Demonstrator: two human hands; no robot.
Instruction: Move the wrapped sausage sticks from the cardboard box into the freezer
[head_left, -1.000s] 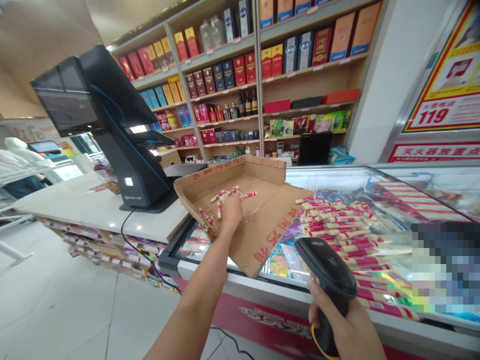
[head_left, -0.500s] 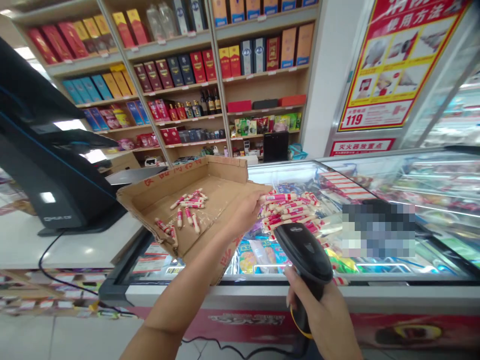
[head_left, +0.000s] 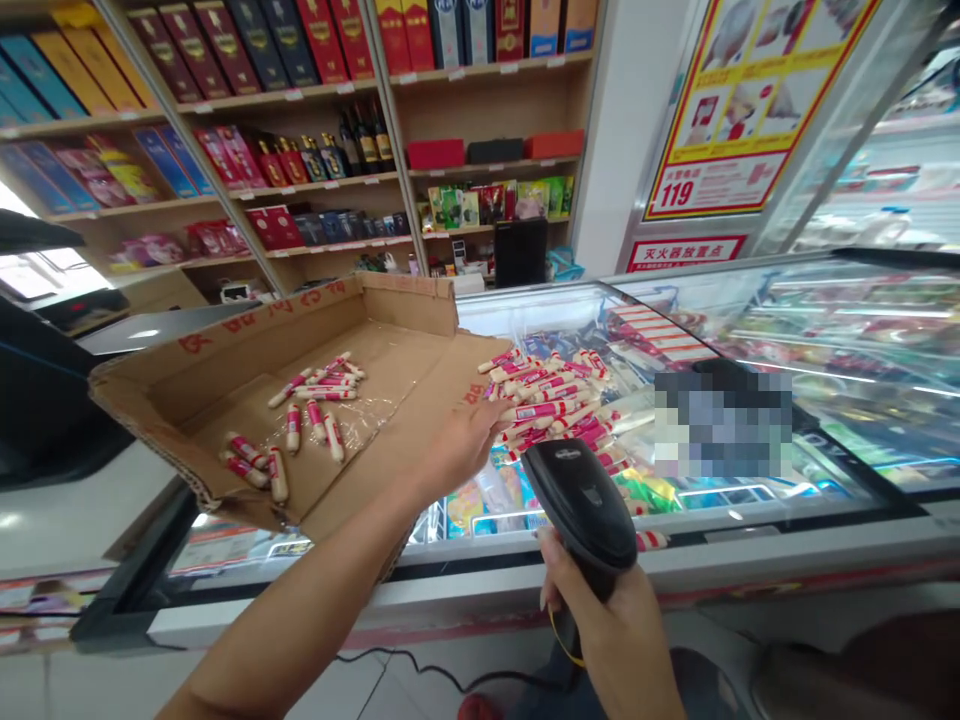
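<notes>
My right hand [head_left: 615,625] is wrapped around the grip of a black barcode scanner [head_left: 581,495], whose head points up and to the left. My left hand [head_left: 472,440] reaches over the front edge of the cardboard box [head_left: 405,365]. Its fingers are closed on the end of a sausage [head_left: 544,411] in a pink, red and cream wrapper, at the near side of a pile of sausages [head_left: 581,385]. That pile lies on the glass top of the freezer. Inside the box, several more wrapped sausages [head_left: 322,385] are scattered on its bottom.
The glass-topped freezer [head_left: 750,535] holds colourful packages. A pixelated dark object [head_left: 720,425] lies on its right. Behind stand shelves [head_left: 315,185] of boxes and bottles. A dark machine [head_left: 45,390] is at the left, and a cable [head_left: 420,665] hangs below.
The view has tipped down and shifted. My left hand still grips a sausage near the scanner, with the sausage now slightly lower against the pile. My right hand keeps the scanner.
</notes>
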